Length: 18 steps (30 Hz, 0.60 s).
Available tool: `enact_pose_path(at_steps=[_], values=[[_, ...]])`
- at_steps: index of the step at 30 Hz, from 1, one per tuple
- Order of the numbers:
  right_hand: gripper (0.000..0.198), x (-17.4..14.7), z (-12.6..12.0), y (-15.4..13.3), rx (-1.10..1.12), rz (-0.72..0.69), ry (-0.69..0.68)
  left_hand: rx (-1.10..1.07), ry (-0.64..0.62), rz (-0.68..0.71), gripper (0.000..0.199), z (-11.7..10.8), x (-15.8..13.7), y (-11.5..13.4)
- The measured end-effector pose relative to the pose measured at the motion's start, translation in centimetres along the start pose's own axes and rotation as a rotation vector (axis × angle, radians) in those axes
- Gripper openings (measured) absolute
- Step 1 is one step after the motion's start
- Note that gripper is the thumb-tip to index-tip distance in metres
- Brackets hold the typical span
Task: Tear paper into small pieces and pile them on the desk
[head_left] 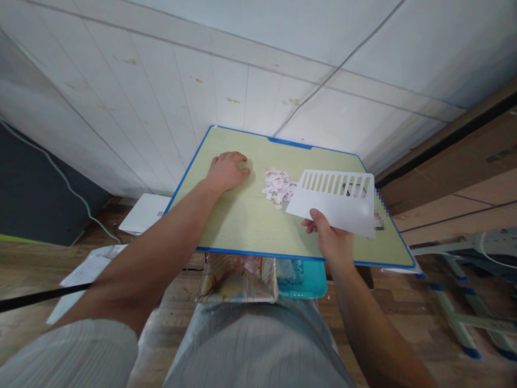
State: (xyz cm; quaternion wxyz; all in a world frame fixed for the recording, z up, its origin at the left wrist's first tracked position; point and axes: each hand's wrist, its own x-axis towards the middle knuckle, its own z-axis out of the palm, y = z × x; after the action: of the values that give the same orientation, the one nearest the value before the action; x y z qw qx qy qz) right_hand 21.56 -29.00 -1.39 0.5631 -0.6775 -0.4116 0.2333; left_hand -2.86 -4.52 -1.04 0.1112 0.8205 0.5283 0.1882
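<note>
My right hand [333,240] grips a flat white plate with a row of slots [335,207] by its near edge, thumb on top. The plate is held above the right part of a pale yellow tabletop with a blue rim [242,226]. Just left of the plate lies a small heap of torn paper scraps [278,186]. My left hand [229,171] rests over the left part of the tabletop with fingers curved and apart, holding nothing. Behind the plate, a dark item partly shows through the slots and its kind cannot be made out.
Below the table's near edge sit a patterned fabric-lined bin [238,283] and a turquoise plastic tub [313,280]. A white panelled wall [226,97] stands behind the table. Cardboard boxes [464,178] are stacked at the right. A white box [143,213] is on the left.
</note>
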Motion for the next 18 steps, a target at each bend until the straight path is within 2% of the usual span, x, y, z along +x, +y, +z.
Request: enact_pose_path(at_steps=[9,13,18], values=[[0.056,1.4,1.2,0.6,-0.172,-0.048,-0.113,-0.010,-0.011,-0.001,0.055,-0.1,0.0,-0.1],[0.061,1.2,0.6,0.2,-0.184,-0.025,-0.123,-0.003,-0.010,0.001,0.055,-0.2,-0.1,0.0],[0.056,0.4,-1.0,0.0,-0.183,0.002,-0.115,0.014,-0.024,0.003,0.057,-0.3,0.0,-0.1]])
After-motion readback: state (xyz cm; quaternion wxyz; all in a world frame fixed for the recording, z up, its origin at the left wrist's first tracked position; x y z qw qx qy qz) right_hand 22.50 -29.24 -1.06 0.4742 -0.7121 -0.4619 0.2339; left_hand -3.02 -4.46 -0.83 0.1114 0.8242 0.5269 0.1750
